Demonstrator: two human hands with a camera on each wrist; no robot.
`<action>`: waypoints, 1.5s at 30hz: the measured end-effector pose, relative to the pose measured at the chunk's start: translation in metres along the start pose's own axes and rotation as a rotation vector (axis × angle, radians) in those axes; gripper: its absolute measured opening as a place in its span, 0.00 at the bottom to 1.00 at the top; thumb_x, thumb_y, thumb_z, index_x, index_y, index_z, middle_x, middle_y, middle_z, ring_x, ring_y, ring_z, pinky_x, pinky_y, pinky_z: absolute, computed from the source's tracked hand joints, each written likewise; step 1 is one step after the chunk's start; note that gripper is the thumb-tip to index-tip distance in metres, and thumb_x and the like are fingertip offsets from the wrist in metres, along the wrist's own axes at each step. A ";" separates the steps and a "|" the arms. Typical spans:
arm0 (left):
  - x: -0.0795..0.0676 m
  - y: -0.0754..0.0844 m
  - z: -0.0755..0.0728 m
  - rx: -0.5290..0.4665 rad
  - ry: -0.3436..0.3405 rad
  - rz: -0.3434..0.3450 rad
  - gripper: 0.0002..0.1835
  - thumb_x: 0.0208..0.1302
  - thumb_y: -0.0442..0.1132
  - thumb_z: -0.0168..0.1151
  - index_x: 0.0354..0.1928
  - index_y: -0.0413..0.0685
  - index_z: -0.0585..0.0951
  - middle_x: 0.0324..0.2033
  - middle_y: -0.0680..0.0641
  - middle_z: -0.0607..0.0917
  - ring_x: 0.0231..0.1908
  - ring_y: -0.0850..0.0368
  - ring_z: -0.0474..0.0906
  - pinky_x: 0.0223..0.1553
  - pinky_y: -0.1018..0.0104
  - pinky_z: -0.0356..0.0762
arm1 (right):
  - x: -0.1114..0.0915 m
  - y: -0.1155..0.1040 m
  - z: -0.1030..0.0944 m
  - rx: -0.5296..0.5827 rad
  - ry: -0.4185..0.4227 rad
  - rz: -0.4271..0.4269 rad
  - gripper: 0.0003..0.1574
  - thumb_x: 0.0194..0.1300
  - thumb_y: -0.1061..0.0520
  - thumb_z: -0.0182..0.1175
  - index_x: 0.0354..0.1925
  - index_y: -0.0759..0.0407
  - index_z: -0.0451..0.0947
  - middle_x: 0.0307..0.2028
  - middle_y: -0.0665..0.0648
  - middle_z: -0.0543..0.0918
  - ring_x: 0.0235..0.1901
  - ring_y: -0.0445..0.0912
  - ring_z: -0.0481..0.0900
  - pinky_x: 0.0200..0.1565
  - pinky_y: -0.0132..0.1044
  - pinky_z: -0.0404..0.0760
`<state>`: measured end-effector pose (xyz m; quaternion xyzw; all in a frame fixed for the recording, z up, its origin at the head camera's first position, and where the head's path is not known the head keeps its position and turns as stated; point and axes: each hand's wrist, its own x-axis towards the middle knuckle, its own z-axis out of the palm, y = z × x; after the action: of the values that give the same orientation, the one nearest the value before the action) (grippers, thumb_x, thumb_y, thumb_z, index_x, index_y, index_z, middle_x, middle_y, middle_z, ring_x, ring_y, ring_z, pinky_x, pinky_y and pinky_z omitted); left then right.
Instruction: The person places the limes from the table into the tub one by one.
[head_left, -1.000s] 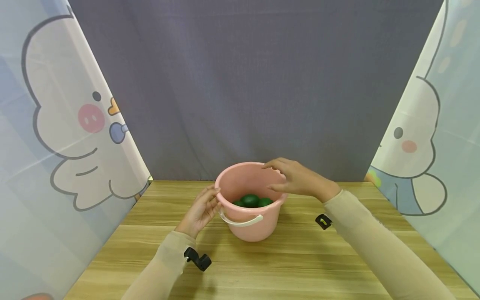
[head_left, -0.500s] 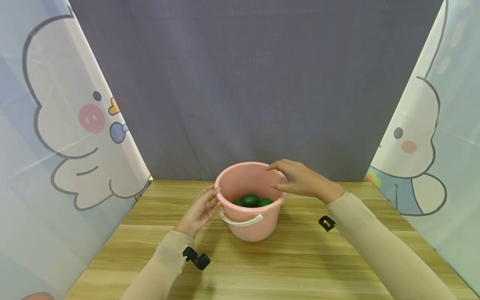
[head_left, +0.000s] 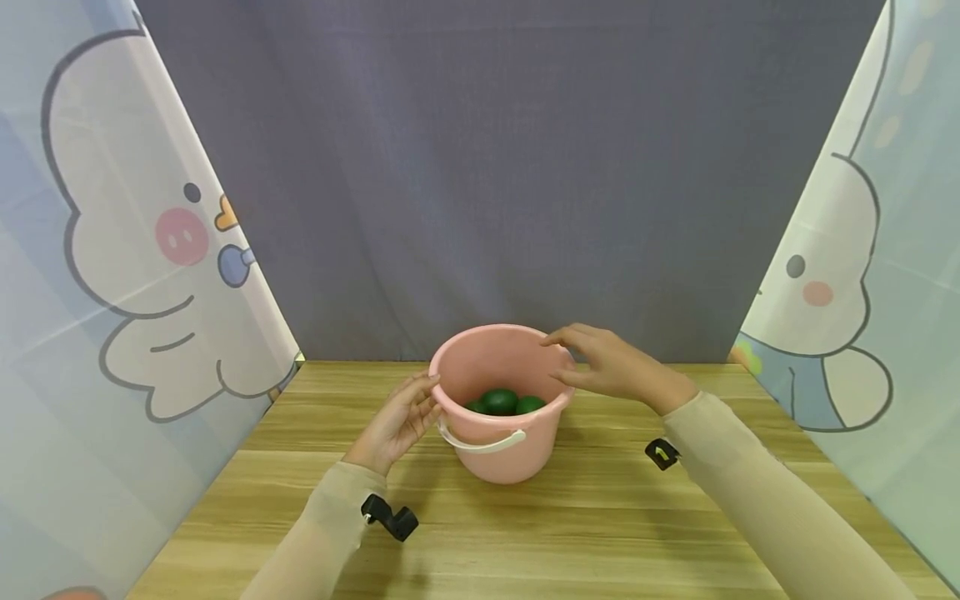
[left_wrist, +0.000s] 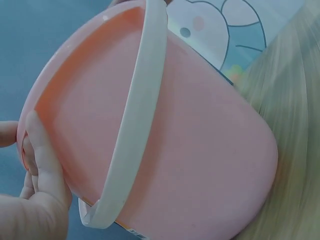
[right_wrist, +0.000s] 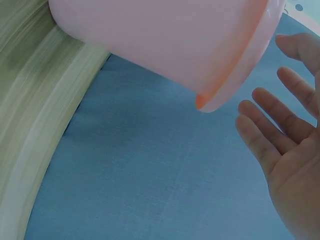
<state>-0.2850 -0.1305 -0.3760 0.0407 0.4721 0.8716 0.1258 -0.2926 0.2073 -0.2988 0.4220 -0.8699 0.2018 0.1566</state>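
A pink bucket [head_left: 504, 454] with a white handle [head_left: 483, 444] stands upright on the table. Several smooth, dark green, rounded things like avocados [head_left: 499, 402] lie at its bottom, partly hidden by the near wall. My left hand [head_left: 397, 423] grips the bucket's left rim; in the left wrist view, the thumb is over the rim and the fingers [left_wrist: 46, 160] press beneath its lip. By the right rim hovers my right hand [head_left: 611, 360], its fingers spread and loosely bent, holding nothing. The right wrist view has these fingers [right_wrist: 262, 137] apart from the bucket's edge.
The bucket's handle hangs down on the near side. A wood-grain table [head_left: 600, 533] extends around it, with a dark grey cloth [head_left: 510, 167] right behind. Cartoon-printed curtains [head_left: 150, 350] stand at both sides.
My right hand has drifted a little to the right, from over the bucket's opening toward its right rim. The left hand and the bucket stay in place.
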 end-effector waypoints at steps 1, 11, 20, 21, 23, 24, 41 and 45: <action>0.000 0.000 0.000 -0.009 0.005 -0.004 0.10 0.75 0.34 0.52 0.55 0.44 0.69 0.42 0.47 0.76 0.32 0.63 0.77 0.31 0.80 0.82 | -0.001 0.000 0.000 -0.002 0.004 -0.003 0.26 0.66 0.55 0.69 0.60 0.60 0.76 0.54 0.60 0.81 0.54 0.56 0.79 0.53 0.51 0.83; 0.000 -0.001 0.001 -0.047 -0.038 -0.009 0.06 0.76 0.34 0.51 0.50 0.43 0.71 0.37 0.48 0.77 0.31 0.62 0.77 0.32 0.80 0.82 | -0.010 0.004 0.003 -0.017 0.065 -0.058 0.24 0.64 0.58 0.69 0.58 0.60 0.78 0.50 0.56 0.82 0.46 0.52 0.82 0.47 0.47 0.86; -0.003 0.000 -0.003 -0.097 -0.024 -0.032 0.07 0.76 0.38 0.51 0.50 0.45 0.74 0.38 0.49 0.75 0.33 0.61 0.75 0.33 0.81 0.82 | -0.015 0.006 0.007 -0.019 0.115 -0.106 0.23 0.62 0.63 0.69 0.55 0.61 0.78 0.47 0.58 0.83 0.42 0.50 0.83 0.43 0.49 0.87; -0.003 0.000 -0.003 -0.099 -0.023 -0.032 0.07 0.76 0.38 0.51 0.49 0.45 0.74 0.38 0.49 0.75 0.33 0.61 0.75 0.33 0.81 0.82 | -0.016 0.006 0.007 -0.019 0.118 -0.108 0.23 0.62 0.63 0.69 0.55 0.62 0.79 0.47 0.58 0.83 0.42 0.50 0.83 0.43 0.49 0.87; -0.003 0.000 -0.004 -0.102 -0.028 -0.031 0.07 0.76 0.38 0.51 0.50 0.45 0.73 0.37 0.49 0.76 0.33 0.61 0.76 0.33 0.81 0.82 | -0.018 0.006 0.007 -0.019 0.124 -0.110 0.22 0.62 0.63 0.69 0.54 0.62 0.79 0.47 0.58 0.83 0.42 0.49 0.83 0.43 0.48 0.87; -0.003 0.000 -0.004 -0.103 -0.029 -0.031 0.07 0.76 0.38 0.51 0.50 0.45 0.73 0.37 0.49 0.76 0.33 0.61 0.76 0.33 0.81 0.82 | -0.019 0.006 0.007 -0.019 0.127 -0.108 0.22 0.62 0.63 0.69 0.54 0.62 0.79 0.47 0.58 0.83 0.43 0.49 0.83 0.44 0.48 0.87; -0.003 0.000 -0.006 -0.112 -0.029 -0.032 0.07 0.76 0.38 0.51 0.49 0.45 0.74 0.37 0.49 0.76 0.33 0.61 0.76 0.33 0.81 0.82 | -0.040 0.013 0.008 0.001 0.161 -0.069 0.24 0.60 0.63 0.72 0.54 0.61 0.79 0.50 0.53 0.83 0.50 0.48 0.80 0.45 0.50 0.86; -0.004 0.000 -0.006 -0.121 -0.024 -0.032 0.06 0.76 0.38 0.51 0.47 0.45 0.75 0.37 0.49 0.76 0.33 0.61 0.76 0.33 0.81 0.82 | -0.044 0.014 0.008 -0.003 0.154 -0.041 0.23 0.61 0.62 0.71 0.55 0.59 0.79 0.50 0.52 0.83 0.50 0.47 0.80 0.43 0.50 0.86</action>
<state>-0.2824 -0.1362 -0.3795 0.0359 0.4178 0.8957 0.1478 -0.2783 0.2407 -0.3286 0.4226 -0.8468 0.2291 0.2278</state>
